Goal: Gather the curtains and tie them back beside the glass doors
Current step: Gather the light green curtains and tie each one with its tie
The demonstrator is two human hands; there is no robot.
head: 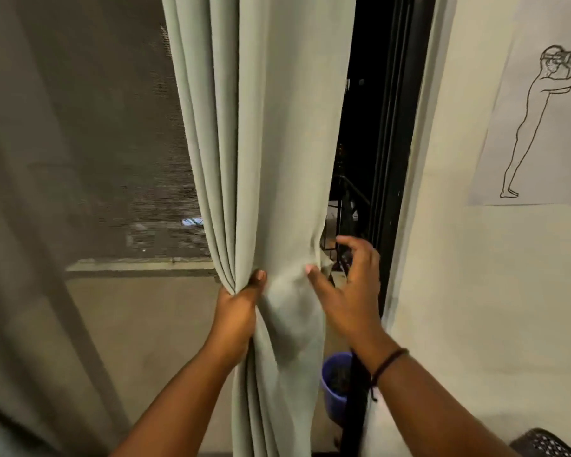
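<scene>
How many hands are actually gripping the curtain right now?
1. The left hand is closed around the gathered folds of the curtain. The right hand is open at its right edge, only its thumb touching the fabric.

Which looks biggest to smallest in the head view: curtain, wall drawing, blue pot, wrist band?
1. curtain, by far the largest.
2. wall drawing, cut off at the frame edge.
3. blue pot, partly hidden behind the curtain and the door frame.
4. wrist band, smallest though nearest the camera.
</scene>
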